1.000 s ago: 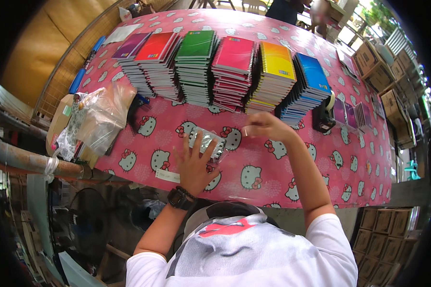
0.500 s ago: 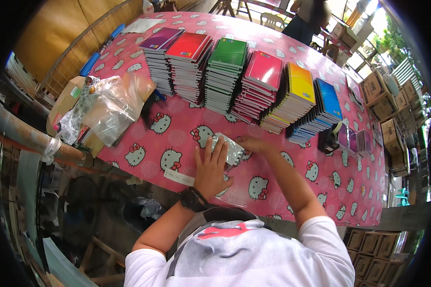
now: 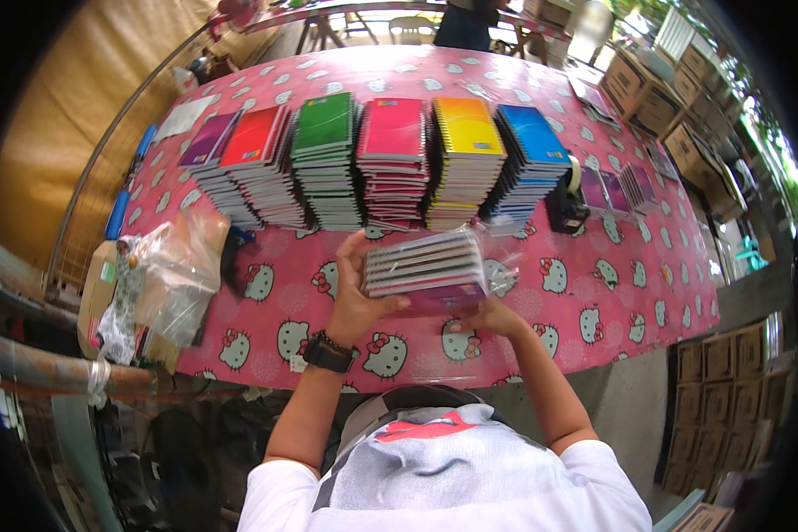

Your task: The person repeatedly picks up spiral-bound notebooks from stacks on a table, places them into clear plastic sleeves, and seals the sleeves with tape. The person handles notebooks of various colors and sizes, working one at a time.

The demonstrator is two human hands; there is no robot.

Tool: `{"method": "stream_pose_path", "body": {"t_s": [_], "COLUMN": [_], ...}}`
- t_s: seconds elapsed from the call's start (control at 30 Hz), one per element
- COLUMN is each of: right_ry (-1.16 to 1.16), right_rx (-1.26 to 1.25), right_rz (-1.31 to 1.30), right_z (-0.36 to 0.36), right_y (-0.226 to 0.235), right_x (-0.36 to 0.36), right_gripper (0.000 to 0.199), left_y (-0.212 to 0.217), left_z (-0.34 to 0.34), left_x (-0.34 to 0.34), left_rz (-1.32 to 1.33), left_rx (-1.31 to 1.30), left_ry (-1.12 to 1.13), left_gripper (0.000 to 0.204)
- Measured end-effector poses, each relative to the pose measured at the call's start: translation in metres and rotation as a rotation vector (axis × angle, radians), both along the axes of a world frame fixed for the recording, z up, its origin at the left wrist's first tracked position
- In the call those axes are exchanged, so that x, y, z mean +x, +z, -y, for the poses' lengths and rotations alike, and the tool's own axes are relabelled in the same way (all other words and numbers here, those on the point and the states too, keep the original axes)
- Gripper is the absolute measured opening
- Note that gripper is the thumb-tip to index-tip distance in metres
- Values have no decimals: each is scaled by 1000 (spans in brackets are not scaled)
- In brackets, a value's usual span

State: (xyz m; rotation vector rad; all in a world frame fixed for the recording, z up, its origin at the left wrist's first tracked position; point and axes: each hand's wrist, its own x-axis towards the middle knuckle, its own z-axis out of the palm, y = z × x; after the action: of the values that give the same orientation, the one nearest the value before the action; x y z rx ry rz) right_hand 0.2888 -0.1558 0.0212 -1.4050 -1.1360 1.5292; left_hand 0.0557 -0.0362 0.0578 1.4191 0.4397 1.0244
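Between my two hands is a bundle of spiral notebooks (image 3: 424,264) in clear plastic wrap, its white page edges turned up and a purple cover showing along the lower side. My left hand (image 3: 355,297) grips the bundle's left end, thumb along the near side. At the lower right corner, my right hand (image 3: 498,317) holds the bundle too, some of its fingers hidden beneath. Loose clear film sticks out at the bundle's right end. Just beyond stand tall stacks of notebooks, among them a green stack (image 3: 324,129), a pink stack (image 3: 393,133) and a yellow stack (image 3: 468,129).
A black tape dispenser (image 3: 566,208) stands right of the blue stack (image 3: 532,133). Beyond it lie purple notebook packs (image 3: 605,191). Clear plastic bags (image 3: 173,288) lie at the table's left edge. Cardboard boxes (image 3: 638,93) are piled at the right; a person (image 3: 465,25) stands at the back.
The bundle has been raised from the table and tilted so its page edges show. My left hand went from lying flat on it to gripping its end. The whole view has shifted.
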Motion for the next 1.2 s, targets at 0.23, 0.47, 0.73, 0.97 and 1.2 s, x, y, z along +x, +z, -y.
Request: {"method": "stream_pose_path", "body": {"t_s": [0.23,0.47,0.73,0.97,1.2], "right_ry": [-111,-211,-252,-257,-53], "right_rx": [270,151,410,453,683], "right_rz": [164,276,73,292,548], "right_z": [-7,-14,10,10,38], "right_y": [22,84,17,11,31], "right_x": [-14,3,12,-26,7], "right_gripper": [81,65,80,91,60], "left_y": [-22,-5,-60,-63,-36], "left_z": [20,1,28,28,46], "left_x": [25,13,40,37,-10], "left_rz": [-252,-65,-243,-129,-424], "left_rx": [82,131,53,-30,540], "left_ry": [-175,-145,-181,-163,43], "left_gripper": [116,121,104,94,81]}}
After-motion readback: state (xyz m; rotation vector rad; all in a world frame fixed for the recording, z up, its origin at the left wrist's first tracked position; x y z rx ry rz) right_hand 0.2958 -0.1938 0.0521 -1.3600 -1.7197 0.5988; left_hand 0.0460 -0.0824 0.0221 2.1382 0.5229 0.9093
